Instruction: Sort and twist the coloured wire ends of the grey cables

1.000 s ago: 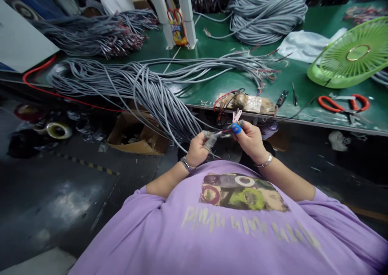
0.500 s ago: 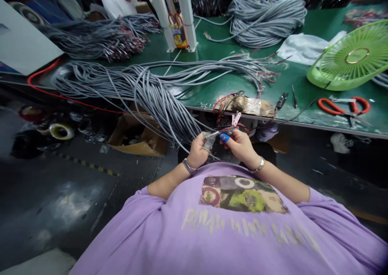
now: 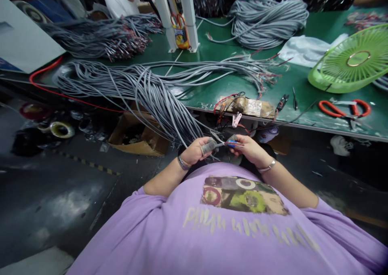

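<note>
- While both hands work close in front of the purple shirt, the left hand (image 3: 197, 150) is closed round the end of a grey cable (image 3: 184, 139), its fingertips wrapped in grey tape. The right hand (image 3: 249, 149) pinches the coloured wires (image 3: 226, 144) sticking out of that end, with a blue cot on one fingertip.
- This looks like fine work on the thin cores. It would likely go best with the left grip close to the jacket's end, and with the right hand drawing straight along the cable rather than sideways.
- That cable seems to come from the grey bundle (image 3: 157, 101) draped over the table (image 3: 212, 85) edge, whose weight could drag on it.
- Just beyond the hands a pink clip (image 3: 236, 119) hangs below a taped block (image 3: 247, 104) tangled with red and black leads, which may snag the wires.
- A cardboard box (image 3: 136, 139) sits on the floor under the bundle, with tape rolls (image 3: 62, 129) to the left.
- Farther off are red-handled scissors (image 3: 344, 109), a green fan (image 3: 354, 59), white posts (image 3: 165, 16), a cable coil (image 3: 266, 16) and another person (image 3: 117, 0).
</note>
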### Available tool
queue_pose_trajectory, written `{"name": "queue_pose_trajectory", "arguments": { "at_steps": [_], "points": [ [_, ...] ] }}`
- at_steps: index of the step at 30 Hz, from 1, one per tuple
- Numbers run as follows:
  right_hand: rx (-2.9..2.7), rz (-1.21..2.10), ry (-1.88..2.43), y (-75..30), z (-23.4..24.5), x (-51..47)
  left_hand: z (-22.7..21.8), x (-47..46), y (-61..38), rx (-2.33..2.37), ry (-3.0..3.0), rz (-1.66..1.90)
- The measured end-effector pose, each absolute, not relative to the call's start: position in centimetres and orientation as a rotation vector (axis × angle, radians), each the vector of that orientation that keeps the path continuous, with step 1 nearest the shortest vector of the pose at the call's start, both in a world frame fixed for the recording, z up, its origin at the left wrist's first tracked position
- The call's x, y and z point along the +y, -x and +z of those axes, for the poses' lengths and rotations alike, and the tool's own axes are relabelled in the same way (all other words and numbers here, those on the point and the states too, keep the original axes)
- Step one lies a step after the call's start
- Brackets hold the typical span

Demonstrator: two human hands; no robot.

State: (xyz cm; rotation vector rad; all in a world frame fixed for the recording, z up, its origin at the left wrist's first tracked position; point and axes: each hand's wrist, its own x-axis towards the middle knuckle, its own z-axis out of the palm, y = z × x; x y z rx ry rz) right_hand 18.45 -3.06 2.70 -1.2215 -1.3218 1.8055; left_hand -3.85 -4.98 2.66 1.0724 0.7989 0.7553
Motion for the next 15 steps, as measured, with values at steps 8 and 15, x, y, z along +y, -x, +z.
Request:
{"name": "queue_pose_trajectory", "arguments": {
  "at_steps": [8, 15],
  "points": [
    [-2.053, 0.643, 1.589, -24.5, 6.1, -2.4, 2.3, -4.7, 3.3, 0.898, -1.463, 0.782],
    [-1.795, 1.334, 0.899, -21.7, 6.3, -2.4, 2.9, -4.3, 3.1, 0.852, -1.319, 0.818]
  ]
}}
